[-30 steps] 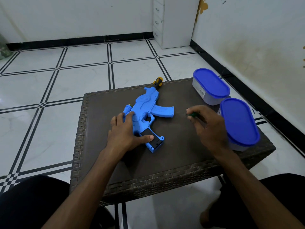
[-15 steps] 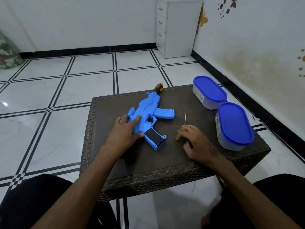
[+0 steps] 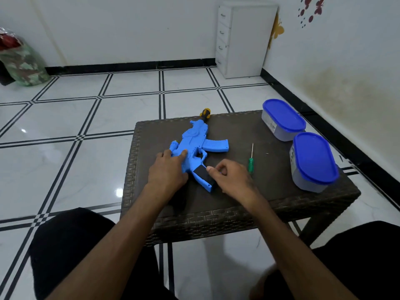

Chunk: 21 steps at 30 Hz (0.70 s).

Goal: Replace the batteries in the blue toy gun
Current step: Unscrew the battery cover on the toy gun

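Blue toy gun lies under spread left fingers; curled right fingers touch its grip

Right hand off the screwdriver, now at, perhaps touching, gun's black grip panel

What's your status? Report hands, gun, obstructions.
Left hand flat on blue toy gun. Right hand at its black grip panel, empty. Screwdriver on table. Nothing in the way.

Blue toy gun, green-handled screwdriver, dark woven table
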Available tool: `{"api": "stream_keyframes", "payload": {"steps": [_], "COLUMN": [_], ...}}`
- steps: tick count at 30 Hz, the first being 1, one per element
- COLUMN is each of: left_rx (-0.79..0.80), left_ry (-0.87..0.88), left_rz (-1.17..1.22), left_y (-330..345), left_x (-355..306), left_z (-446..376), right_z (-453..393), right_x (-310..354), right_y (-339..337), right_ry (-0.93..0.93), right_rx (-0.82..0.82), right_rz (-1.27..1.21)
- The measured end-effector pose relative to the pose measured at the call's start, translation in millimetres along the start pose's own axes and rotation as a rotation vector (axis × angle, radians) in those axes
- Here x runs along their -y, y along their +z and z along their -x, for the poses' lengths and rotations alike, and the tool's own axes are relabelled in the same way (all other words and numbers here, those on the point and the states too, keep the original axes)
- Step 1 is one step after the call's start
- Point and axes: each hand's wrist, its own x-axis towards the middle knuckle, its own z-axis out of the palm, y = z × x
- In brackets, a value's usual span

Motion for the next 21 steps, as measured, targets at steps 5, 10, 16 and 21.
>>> {"api": "stream_keyframes", "payload": {"steps": [5, 10, 16, 21], "left_rx": [-0.014, -0.003, 0.040, 0.045], "left_ry": [-0.027, -0.010, -0.011, 0.005], "left_rz": [-0.027, -0.048, -0.061, -0.070], "left_y": [0.2, -0.7, -4.2, -7.6], "left_x": [5.2, 7.8, 7.6, 8.6], "left_z": [8.6, 7.9, 9.8, 10.1], "right_z": [-1.0, -5.0, -0.9, 5.8], "right_x": [21.7, 26.2, 22.6, 13.4], "right_y": [11.4, 8.3, 5.3, 5.2], "right_ry": [0.063, 0.087, 0.063, 0.031], "right_rx": [0.043, 0.109, 0.155, 0.077], "right_rz": [0.021, 0.026, 0.006, -0.105]}}
